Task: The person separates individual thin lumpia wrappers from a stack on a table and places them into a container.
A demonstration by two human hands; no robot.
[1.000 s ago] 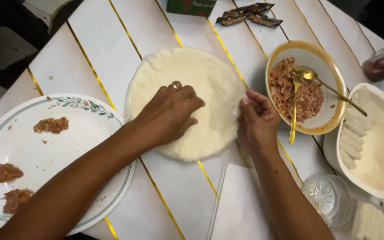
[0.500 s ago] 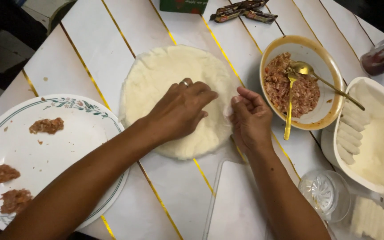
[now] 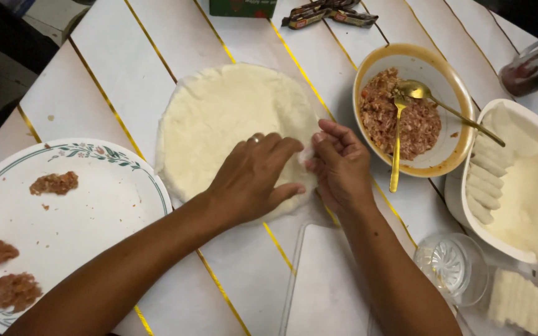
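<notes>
A stack of round, pale, thin wrappers (image 3: 219, 118) lies flat on the white slatted table (image 3: 126, 56). My left hand (image 3: 253, 177), with a ring on one finger, presses flat on the stack's near right part. My right hand (image 3: 337, 165) pinches the right edge of the top wrapper between fingers and thumb, just beside the left hand's fingertips.
A yellow-rimmed bowl of minced meat (image 3: 415, 112) holds two golden spoons to the right. A white plate (image 3: 94, 211) with three meat portions sits at left. A white dish of rolled pieces (image 3: 518, 180), a clear glass (image 3: 453, 267), a clear board (image 3: 325, 292) and a dark jar (image 3: 533, 65) are nearby.
Both hands have shifted closer together on the wrapper's right edge; the right hand now pinches the edge right by the left fingertips.
</notes>
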